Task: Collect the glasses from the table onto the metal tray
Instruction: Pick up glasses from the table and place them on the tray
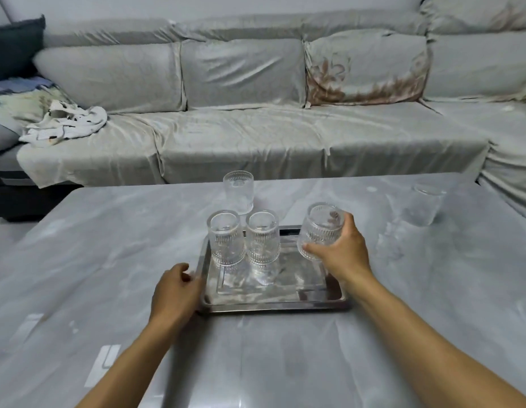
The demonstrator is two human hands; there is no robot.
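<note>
Two bare forearms are reaching in from the near edge over the grey marbled table (pixel 79 260), each ending in a hand at the metal tray (pixel 273 301). The left hand (pixel 175 293) is resting against the tray's left rim with its fingers loosely curled, grasping no glass; whether it is actually gripping the rim cannot be told. The right hand (pixel 341 248) is clasping a ribbed glass (pixel 320 231) from its right side, thumb across the lower front, and is holding it tilted toward the left above the tray's far right corner; whether its base is touching the tray is unclear. Between the two hands, two more ribbed glasses are standing upright on the far half of the tray, close side by side: the left tray glass (pixel 226 238) just beyond the left hand's fingertips, and the middle tray glass (pixel 263 242) just left of the held one. Beyond those, a fourth glass (pixel 239 191) is standing upright on the table, off the tray. Well out past the right hand, to its far right, a fifth glass (pixel 422 206) is sitting on the table, blurred. A grey covered sofa (pixel 256 134) is running along behind the table, with a crumpled cloth (pixel 64 122) lying on its seat far off beyond the left hand.
</note>
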